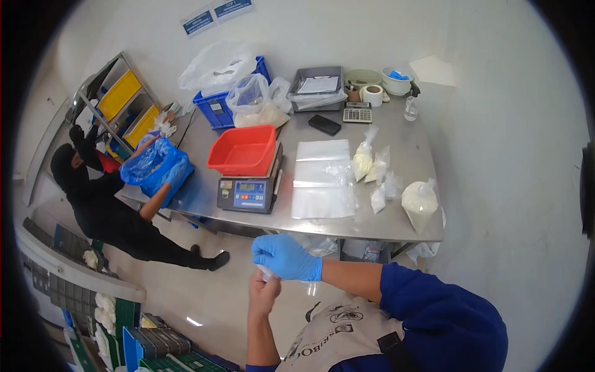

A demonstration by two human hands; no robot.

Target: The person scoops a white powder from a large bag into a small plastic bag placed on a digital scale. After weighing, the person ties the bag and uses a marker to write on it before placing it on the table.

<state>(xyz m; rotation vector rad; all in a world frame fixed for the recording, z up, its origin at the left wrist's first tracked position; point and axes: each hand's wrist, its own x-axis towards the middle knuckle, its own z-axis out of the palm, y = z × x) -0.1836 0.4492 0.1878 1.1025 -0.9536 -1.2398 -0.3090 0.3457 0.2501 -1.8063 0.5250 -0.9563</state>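
Note:
Close together in front of my body, before the near table edge, are both my hands. My left hand is bare and pinches a small piece of clear or whitish plastic. Just above it, my right hand, in a blue glove, is closed on the upper part of the same plastic; its full shape is hidden. Beyond them on the table lie flat clear plastic bags, knotted bags of pale powder and a larger powder bag. A red plastic tub sits on a digital scale.
At left, a co-worker in black handles a blue plastic bag at the end of the steel table. Along the wall stand a blue crate, a grey tray, a calculator and a spray bottle. Stacked crates are lower left.

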